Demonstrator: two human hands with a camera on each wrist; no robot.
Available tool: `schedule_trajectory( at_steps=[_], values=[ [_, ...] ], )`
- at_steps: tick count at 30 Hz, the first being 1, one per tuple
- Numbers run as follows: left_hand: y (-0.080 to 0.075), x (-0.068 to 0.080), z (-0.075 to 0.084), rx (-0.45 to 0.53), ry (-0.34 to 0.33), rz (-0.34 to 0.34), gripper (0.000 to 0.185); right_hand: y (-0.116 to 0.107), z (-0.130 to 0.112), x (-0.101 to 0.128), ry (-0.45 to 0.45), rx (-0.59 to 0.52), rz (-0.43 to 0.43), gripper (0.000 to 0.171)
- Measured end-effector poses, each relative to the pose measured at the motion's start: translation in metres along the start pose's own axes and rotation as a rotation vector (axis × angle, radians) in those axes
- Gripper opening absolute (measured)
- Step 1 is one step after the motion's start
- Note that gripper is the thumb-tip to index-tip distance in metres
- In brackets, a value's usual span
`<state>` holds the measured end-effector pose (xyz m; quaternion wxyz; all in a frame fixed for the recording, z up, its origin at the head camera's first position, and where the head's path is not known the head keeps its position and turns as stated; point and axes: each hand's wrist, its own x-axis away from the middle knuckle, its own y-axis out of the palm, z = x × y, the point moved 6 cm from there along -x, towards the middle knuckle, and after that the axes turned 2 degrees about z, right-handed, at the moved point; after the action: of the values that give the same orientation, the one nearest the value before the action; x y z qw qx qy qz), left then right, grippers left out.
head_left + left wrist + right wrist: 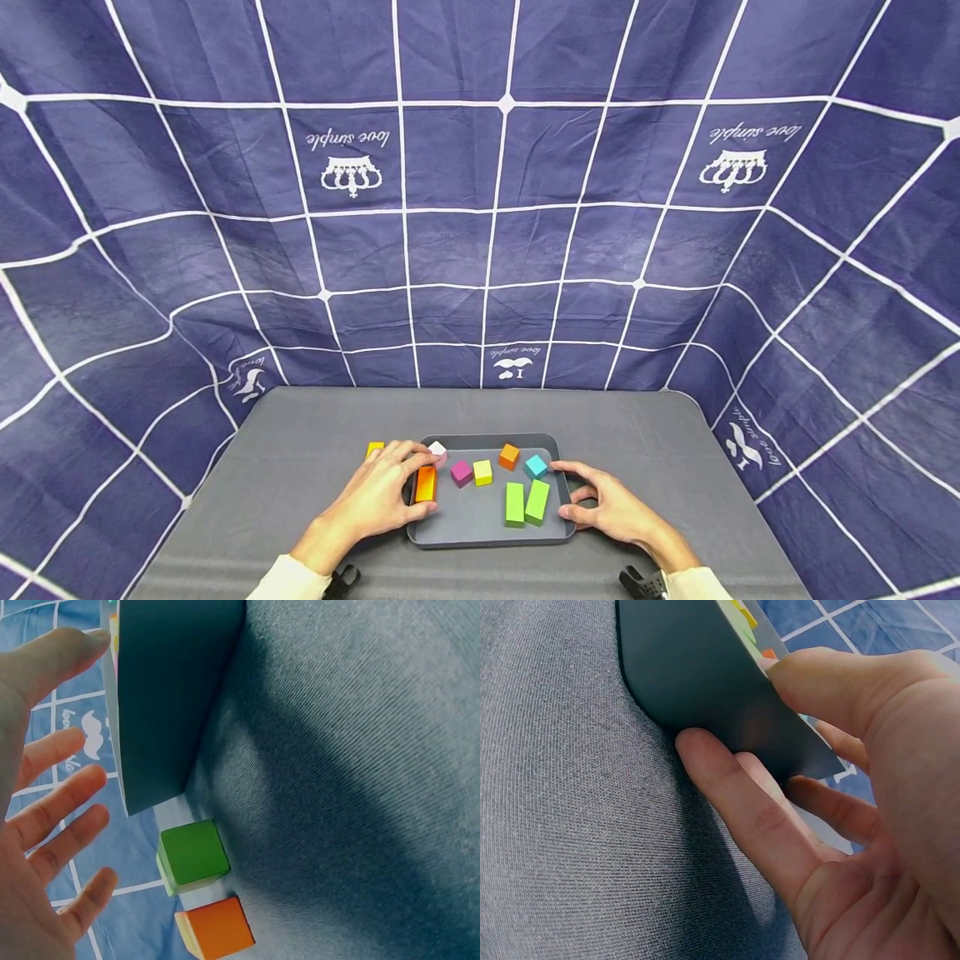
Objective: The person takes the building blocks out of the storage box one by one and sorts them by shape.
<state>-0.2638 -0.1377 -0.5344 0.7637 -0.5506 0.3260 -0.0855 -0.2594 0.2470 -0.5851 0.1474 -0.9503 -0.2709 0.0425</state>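
Note:
A shallow grey tray (472, 533) lies on the table. At its left end is my left hand (378, 493), fingers spread, the thumb touching the rim. My right hand (613, 510) pinches the right end, thumb on the rim and fingers against the outer wall. Beside the left thumb, an orange block (425, 483) lies in the tray. A white cube (437, 453) is partly hidden by the left fingertips. The tray also holds a magenta cube (461, 474), yellow cube (482, 473), orange cube (508, 456), cyan cube (536, 467) and two long green blocks (514, 505).
Outside the tray, a yellow-topped block (375, 447) shows behind the left hand. In the left wrist view, a green block (195, 853) and an orange-faced block (219, 930) stand on grey cloth. A blue curtain (450, 250) with white lines surrounds the table's back and sides.

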Motion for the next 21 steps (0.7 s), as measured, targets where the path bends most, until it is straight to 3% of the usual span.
schedule_trajectory(
  at_steps=[9, 21],
  values=[
    [0.0049, 0.0031, 0.0012, -0.018, -0.032, -0.051, 0.072, 0.0001, -0.0027, 0.0001, 0.018, 0.006, 0.013, 0.075],
    [0.0066, 0.0055, -0.0005, -0.040, -0.029, -0.025, 0.069, 0.0010, -0.0017, -0.0001, 0.024, 0.000, 0.011, 0.076]
  ],
)
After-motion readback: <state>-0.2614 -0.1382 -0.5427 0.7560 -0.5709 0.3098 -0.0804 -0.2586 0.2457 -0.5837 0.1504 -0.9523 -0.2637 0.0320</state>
